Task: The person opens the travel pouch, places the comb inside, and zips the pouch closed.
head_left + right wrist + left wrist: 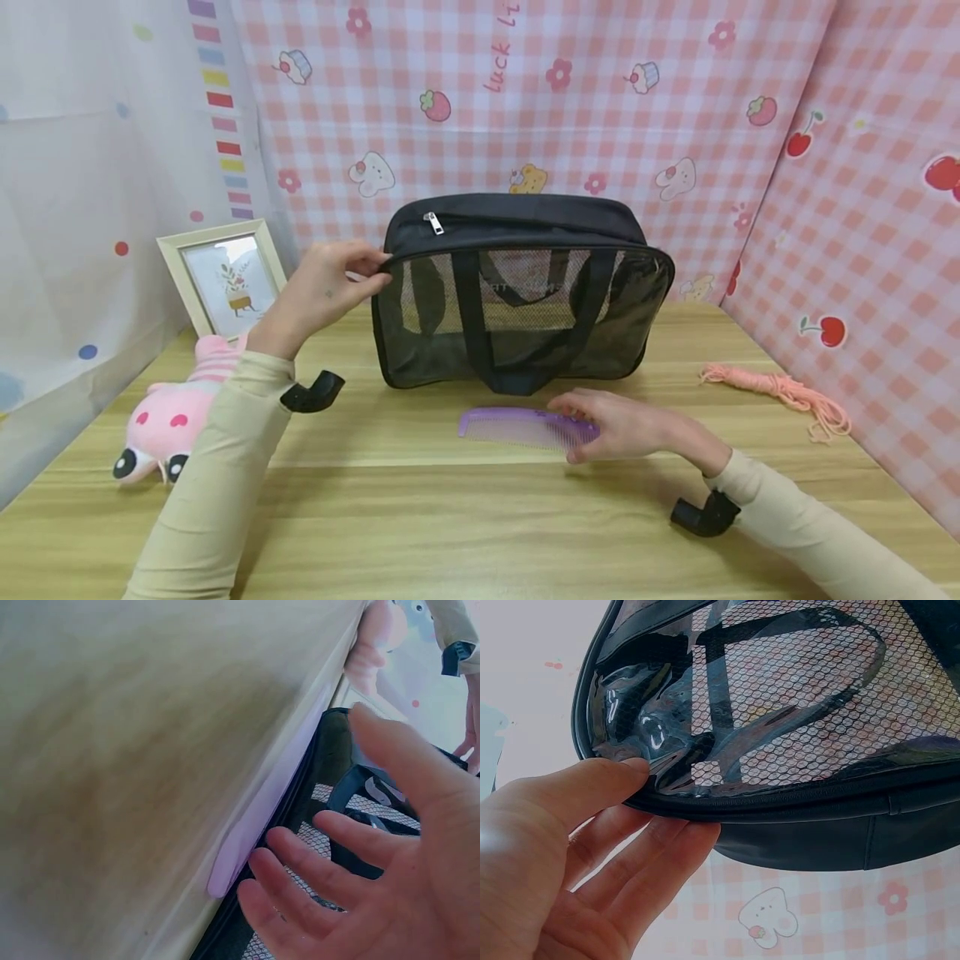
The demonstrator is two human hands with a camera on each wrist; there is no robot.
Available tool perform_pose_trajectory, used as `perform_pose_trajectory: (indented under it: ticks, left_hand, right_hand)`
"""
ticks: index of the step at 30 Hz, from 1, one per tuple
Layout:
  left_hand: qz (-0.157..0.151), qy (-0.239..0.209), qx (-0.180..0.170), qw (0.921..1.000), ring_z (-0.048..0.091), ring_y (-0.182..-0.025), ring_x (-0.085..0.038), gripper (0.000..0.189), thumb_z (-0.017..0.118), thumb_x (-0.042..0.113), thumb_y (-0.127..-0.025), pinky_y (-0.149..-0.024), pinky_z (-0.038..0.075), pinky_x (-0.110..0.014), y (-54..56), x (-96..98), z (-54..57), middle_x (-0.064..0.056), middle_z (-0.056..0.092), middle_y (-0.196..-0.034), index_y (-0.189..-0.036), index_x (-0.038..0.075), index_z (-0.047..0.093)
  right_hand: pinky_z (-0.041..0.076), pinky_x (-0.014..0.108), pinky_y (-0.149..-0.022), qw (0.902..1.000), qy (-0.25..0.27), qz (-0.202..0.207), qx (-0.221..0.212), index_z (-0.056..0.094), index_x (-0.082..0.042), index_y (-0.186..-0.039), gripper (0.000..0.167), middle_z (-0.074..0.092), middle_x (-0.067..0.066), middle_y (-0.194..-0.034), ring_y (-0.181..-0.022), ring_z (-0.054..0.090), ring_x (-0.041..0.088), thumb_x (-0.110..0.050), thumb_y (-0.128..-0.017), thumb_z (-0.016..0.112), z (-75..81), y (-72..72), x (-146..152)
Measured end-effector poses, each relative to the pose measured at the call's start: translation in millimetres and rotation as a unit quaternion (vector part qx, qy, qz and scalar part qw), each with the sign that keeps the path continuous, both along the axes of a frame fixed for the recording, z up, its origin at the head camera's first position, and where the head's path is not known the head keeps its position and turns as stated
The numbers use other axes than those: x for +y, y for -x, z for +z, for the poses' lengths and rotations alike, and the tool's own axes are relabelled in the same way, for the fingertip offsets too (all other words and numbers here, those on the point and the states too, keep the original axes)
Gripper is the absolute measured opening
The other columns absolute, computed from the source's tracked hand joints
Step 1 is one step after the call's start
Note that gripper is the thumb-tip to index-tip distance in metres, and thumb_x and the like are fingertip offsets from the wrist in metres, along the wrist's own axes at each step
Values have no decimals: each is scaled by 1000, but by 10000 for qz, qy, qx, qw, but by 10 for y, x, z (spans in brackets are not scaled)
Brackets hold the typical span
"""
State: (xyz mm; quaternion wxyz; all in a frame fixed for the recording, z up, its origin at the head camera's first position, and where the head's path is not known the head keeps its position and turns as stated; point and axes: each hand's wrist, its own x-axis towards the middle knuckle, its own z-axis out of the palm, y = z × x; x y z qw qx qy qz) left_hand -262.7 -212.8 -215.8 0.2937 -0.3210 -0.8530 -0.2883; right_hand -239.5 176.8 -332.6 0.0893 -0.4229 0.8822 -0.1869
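Note:
A black travel bag [525, 218] with clear and mesh panels stands upright on the table. My left hand [330, 283] pinches its upper left edge; in the left wrist view the thumb lies on the clear panel and the fingers are behind the piping. A silver zipper pull [435, 222] shows on the bag's top, and a black strap handle [517, 382] hangs down the front. Before the bag, a purple comb [498, 423] lies on the table. My right hand [622, 425] is over the comb's right end, its fingers spread apart in the right wrist view.
A pink plush toy [168, 417] lies at the left, partly behind the left sleeve. Behind it leans a cream picture frame [180, 267]. A bundle of peach cord [787, 392] is on the right side of the table [465, 533]. Patterned cloth [480, 150] hangs around.

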Motion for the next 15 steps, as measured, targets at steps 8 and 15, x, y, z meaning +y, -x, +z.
perform_pose_trajectory:
  ticks: [8, 15]
  left_hand:
    - [-4, -21, -4, 10000, 66, -78, -20, 15, 69, -3, -83, -69, 58, -31, -5, 1, -7, -12, 69, -91, -97, -1, 71]
    - [-55, -40, 39, 10000, 66, -78, -21, 14, 69, -3, -83, -69, 58, -32, -7, 0, -5, -12, 69, -91, -96, -1, 71]
  right_hand:
    - [47, 41, -91, 9996, -243, 24, 131, 48, 0, -133, 68, 54, 8, -121, -108, 53, 23, -28, -78, 78, -18, 8, 14]
    - [49, 39, -86, 9986, -407, -42, 327, 49, 2, -132, 67, 52, 10, -120, -101, 53, 19, -24, -77, 78, -52, 40, 32]
